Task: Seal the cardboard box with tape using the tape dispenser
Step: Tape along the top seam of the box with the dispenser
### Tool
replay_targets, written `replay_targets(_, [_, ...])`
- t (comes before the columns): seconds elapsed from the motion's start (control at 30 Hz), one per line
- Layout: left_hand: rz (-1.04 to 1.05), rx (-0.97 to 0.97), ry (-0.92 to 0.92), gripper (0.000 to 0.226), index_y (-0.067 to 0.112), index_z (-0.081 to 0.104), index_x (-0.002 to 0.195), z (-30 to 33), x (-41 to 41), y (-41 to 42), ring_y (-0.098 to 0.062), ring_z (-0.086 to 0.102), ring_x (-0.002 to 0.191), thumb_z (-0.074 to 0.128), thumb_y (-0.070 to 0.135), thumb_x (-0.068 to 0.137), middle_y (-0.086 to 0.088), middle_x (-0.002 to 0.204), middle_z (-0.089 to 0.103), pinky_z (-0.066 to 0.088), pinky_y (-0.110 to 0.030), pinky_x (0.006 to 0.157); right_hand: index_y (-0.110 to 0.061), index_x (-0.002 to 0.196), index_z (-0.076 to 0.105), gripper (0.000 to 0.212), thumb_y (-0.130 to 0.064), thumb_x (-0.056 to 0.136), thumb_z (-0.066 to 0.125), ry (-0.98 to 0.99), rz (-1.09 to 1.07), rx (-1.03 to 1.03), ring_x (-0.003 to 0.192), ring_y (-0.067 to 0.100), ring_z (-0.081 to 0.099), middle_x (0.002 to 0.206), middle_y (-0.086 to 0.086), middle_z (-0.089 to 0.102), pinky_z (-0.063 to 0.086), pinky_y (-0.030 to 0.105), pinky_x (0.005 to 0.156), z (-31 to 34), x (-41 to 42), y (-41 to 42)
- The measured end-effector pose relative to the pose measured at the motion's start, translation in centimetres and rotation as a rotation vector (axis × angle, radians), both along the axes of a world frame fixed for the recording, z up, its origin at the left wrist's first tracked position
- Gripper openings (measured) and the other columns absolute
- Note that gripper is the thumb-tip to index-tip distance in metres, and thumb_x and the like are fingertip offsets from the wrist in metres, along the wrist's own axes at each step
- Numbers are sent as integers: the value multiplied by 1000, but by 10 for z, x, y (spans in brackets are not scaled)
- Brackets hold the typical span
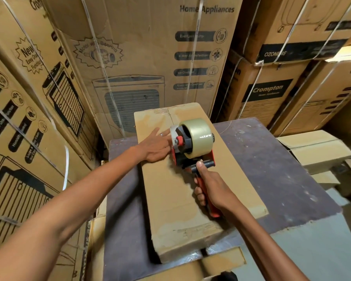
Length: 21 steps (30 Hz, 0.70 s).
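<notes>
Stacked appliance cartons (150, 57), bound with clear strapping, fill the background on the left, far and right sides. A dark purple-brown table (272, 169) stands in front of them. The cardboard box (170, 189), long and flat, lies lengthwise along the middle of the table; its far end projects past the table's far edge and its near end reaches the near edge. A smaller open carton (316, 151) sits beyond the table's right edge. The tape dispenser (193, 145), red and black and carrying a roll of clear tape (198, 136), stands on the top face of the box toward its far half. The right hand (209, 187) is clamped around the dispenser's red handle, thumb extended up onto the black crossbar. The left hand (156, 145) lies flat on the box just left of the dispenser, fingers straight and spread, fingertips touching or very near the dispenser's frame; a ring shows on one finger.
</notes>
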State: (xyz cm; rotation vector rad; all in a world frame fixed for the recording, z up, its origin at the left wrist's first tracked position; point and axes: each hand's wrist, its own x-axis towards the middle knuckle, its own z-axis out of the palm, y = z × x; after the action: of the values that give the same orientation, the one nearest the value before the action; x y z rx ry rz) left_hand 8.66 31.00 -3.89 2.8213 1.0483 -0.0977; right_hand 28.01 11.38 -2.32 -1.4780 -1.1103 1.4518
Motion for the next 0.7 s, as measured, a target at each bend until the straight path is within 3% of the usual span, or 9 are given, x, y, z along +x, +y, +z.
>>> replay_targets(0.27, [23,56,23,38,10,65,110,21,4,-34,-28,37,136,28,17,107,-11,134,56,10,-51,123,-25,68,46,57,-77,90,45,-8,17,-11,50,18,44,59,2,48,38,29,50,7,1,-2])
replay_targets(0.43, [60,53,18,34,18,60,93,9,0,-25,-23,41,130,29,22,106,-5,121,58,13,-46,122,-23,71,47,55,-72,95,42,-21,44,-14,51,17,45,59,1,49,40,29,51,14,3,-9])
replay_targets(0.53, [75,44,-11,45,18,63,119,-3,-2,-15,-21,38,138,22,33,106,1,137,54,14,-47,122,-22,70,48,56,-71,96,41,-22,47,-24,50,17,46,59,1,50,40,28,51,15,7,-19])
replay_targets(0.7, [84,-18,16,57,24,58,134,4,-1,-23,-19,12,155,13,41,104,3,160,36,5,-50,125,-24,65,47,58,-75,92,45,36,48,-66,47,17,44,57,1,47,38,26,49,14,14,-47])
